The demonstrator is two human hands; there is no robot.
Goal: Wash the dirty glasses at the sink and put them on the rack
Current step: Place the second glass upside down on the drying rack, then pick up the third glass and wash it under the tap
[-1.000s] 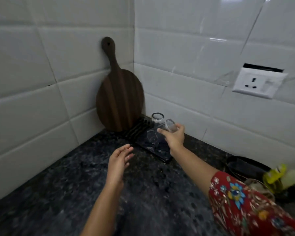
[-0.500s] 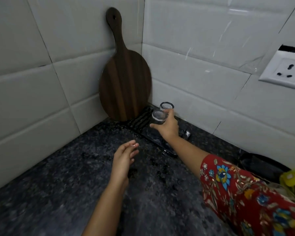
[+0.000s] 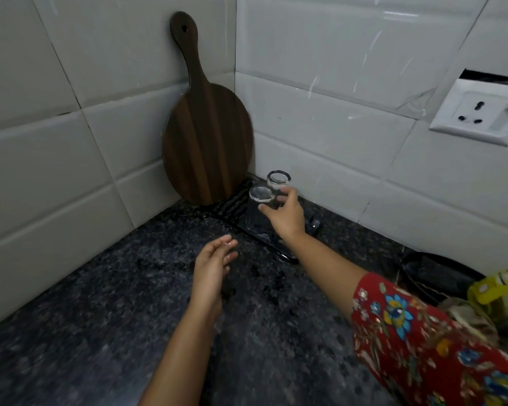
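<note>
Your right hand (image 3: 285,218) reaches to the far corner of the bench (image 3: 100,317), thumb and fingers curled round the front glass (image 3: 260,200). That glass stands on the black rack (image 3: 232,202), its thick round end facing up. The back glass (image 3: 278,178) stands just behind it on the same rack, close to the right-hand wall, the same way up; whether the two glasses touch cannot be told. Your left hand (image 3: 213,268) hovers over the middle of the bench with its fingers loosely straight, and it holds nothing. A dark wooden cutting board (image 3: 207,142) leans upright in the wall corner, its lower edge at the rack's ribbed end. Your red flowered sleeve (image 3: 423,347) fills the lower right. Beyond it, at the bench's right edge, sit a dark round dish (image 3: 434,273) and something yellow (image 3: 493,285), too blurred to name. A white socket (image 3: 478,118) is on the right wall.
</note>
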